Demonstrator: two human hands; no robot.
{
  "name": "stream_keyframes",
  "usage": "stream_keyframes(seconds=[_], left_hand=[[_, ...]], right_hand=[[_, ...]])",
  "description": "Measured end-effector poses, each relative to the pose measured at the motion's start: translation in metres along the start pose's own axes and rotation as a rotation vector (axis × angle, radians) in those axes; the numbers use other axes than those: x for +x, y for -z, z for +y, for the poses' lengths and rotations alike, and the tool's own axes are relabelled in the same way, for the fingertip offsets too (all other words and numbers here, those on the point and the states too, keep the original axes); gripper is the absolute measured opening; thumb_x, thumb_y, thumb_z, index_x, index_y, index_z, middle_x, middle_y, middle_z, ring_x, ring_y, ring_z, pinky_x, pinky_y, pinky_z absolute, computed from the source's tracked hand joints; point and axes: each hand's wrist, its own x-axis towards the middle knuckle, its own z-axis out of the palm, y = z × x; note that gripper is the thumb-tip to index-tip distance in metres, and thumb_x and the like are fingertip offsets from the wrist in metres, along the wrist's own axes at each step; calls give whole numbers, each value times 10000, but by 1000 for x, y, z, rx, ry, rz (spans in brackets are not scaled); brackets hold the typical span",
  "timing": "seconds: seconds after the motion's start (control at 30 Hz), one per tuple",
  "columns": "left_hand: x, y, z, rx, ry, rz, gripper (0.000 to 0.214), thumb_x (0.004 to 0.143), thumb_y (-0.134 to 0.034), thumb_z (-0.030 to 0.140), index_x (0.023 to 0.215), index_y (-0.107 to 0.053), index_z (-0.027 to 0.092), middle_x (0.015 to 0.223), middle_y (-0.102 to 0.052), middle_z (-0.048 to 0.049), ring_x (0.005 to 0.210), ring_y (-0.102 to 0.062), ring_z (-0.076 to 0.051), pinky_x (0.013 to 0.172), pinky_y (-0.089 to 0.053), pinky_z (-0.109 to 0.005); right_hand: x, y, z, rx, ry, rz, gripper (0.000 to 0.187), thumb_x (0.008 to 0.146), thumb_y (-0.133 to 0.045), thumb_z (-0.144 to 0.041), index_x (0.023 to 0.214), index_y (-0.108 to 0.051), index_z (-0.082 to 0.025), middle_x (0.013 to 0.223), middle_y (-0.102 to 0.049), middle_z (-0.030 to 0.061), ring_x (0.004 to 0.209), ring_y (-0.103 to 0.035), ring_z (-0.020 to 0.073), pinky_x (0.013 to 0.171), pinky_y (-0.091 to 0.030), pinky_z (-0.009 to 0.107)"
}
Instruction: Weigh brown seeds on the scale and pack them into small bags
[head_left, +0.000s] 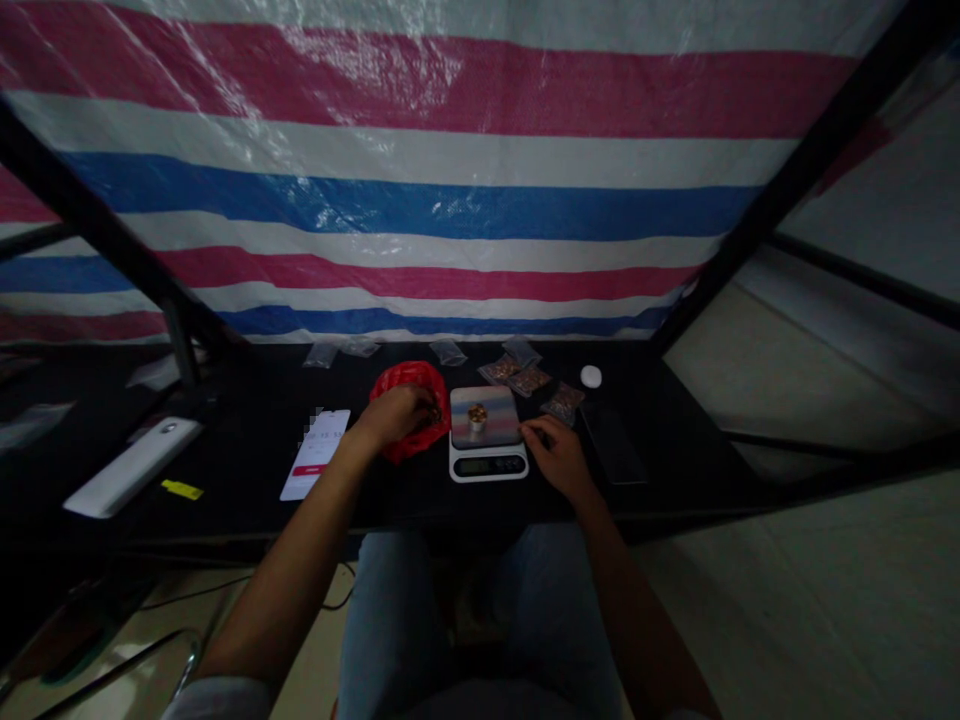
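Note:
My left hand point(399, 418) is above a crumpled red plastic bag point(409, 410), its fingers pinched on small brown pieces point(433, 414). A digital kitchen scale point(486, 465) with a striped-looking platform stands to the right of the bag. On the platform sits a small metal cup point(477, 417) topped with brown pieces. My right hand point(555, 458) lies with its fingers apart, their tips at the platform's near right corner. It holds nothing. Behind the scale lie several small sealed bags of brown pieces point(529, 380).
The black table point(255, 450) also holds a phone point(315, 455), a white oblong device point(133, 467), a yellow tag point(181, 489), a white disc point(591, 376), a dark flat slab point(613, 445) and several transparent bags point(448, 351). A striped tarp point(412, 200) hangs behind, on a dark frame.

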Motion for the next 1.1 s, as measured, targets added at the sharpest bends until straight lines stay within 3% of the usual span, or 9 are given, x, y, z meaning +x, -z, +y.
stream_keyframes(seconds=[0.17,0.3,0.53,0.7,0.83,0.93,1.1], left_hand=[[5,-8,-4,16,18,2,248,865,-599,204,1068,-742,207,1134,-766,-112,1006,-719,-266,852,-507,-317],[5,-9,-3,10,21,20,192,876,-591,189,967,-760,206,1058,-780,-110,981,-727,-269,858,-511,-322],[2,2,-3,-54,-42,115,228,889,-571,154,981,-776,187,981,-790,-85,906,-732,-255,851,-532,-332],[0,13,24,-191,-282,214,201,946,-585,238,1034,-758,188,1041,-778,-68,966,-716,-211,886,-537,-320],[3,9,55,-208,-414,184,218,983,-549,212,1015,-763,189,1050,-769,-67,982,-710,-197,907,-531,-314],[6,1,66,-185,-437,168,237,1003,-533,222,1005,-766,175,1059,-754,-81,985,-706,-204,904,-530,-315],[6,-7,66,-133,-400,183,231,1004,-540,212,1069,-755,157,1121,-732,-96,1009,-702,-215,913,-538,-326]], right_hand=[[-1,1,2,20,-2,65,210,954,-576,-324,893,-737,-204,897,-733,72,821,-667,213,751,-501,340],[-1,1,4,28,-6,78,215,955,-585,-333,894,-739,-197,890,-728,68,815,-663,210,751,-501,340],[-1,1,2,40,-10,87,222,950,-584,-336,885,-741,-193,845,-706,55,770,-644,194,732,-505,330],[0,1,2,40,-20,78,214,946,-586,-333,872,-739,-201,839,-712,52,770,-643,194,728,-504,329],[-1,1,2,28,-30,83,213,945,-589,-334,865,-740,-208,860,-732,57,786,-651,202,736,-506,338],[-1,1,2,25,-28,89,213,944,-592,-340,866,-743,-213,845,-729,51,776,-648,202,731,-509,340],[0,1,3,25,-17,78,222,946,-580,-334,862,-743,-208,835,-728,51,764,-644,198,730,-510,339]])
